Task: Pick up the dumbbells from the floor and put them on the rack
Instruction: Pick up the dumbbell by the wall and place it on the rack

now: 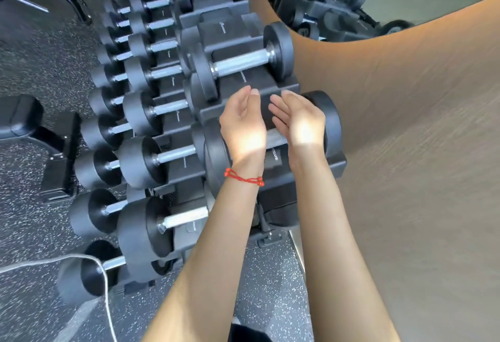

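Here both hands [270,122] hover, fingers [278,109] loosely open and holding nothing, above a racked dumbbell [276,136].

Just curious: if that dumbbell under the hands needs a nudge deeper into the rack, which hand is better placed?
Probably right: the right hand hovers open nearer the dumbbell's far head.

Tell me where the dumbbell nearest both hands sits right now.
In the head view, the big dumbbell rests on the top tier of the rack, at its near end by the wooden wall, under the open left hand and right hand.
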A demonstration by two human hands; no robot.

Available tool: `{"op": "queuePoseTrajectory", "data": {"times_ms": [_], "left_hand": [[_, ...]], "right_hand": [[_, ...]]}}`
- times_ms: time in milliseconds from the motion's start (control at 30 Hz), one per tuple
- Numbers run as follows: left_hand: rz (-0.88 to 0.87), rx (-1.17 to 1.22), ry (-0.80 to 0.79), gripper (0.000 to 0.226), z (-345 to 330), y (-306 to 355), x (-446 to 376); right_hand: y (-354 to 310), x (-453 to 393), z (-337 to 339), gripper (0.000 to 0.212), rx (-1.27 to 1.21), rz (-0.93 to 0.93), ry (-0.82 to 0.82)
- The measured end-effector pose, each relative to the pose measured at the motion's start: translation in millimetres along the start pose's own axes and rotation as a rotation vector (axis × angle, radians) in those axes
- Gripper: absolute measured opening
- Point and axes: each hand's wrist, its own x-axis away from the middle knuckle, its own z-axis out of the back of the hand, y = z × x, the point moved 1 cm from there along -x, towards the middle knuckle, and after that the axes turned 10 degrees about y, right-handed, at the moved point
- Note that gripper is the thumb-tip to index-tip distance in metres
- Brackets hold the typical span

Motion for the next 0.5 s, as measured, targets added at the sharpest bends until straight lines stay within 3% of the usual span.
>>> {"op": "queuePoseTrajectory", "data": {"times_ms": [167, 500], "left_hand": [[-0.086, -0.037, -0.018, 0.021, 30, -12, 29], [-0.327, -0.217, -0.113, 0.02, 94, -42, 60]], "right_hand": [[13, 28, 27, 0.008, -0.024, 0.015, 0.031], [56, 86, 64, 0.013, 0.189, 0.349, 0.111]]}}
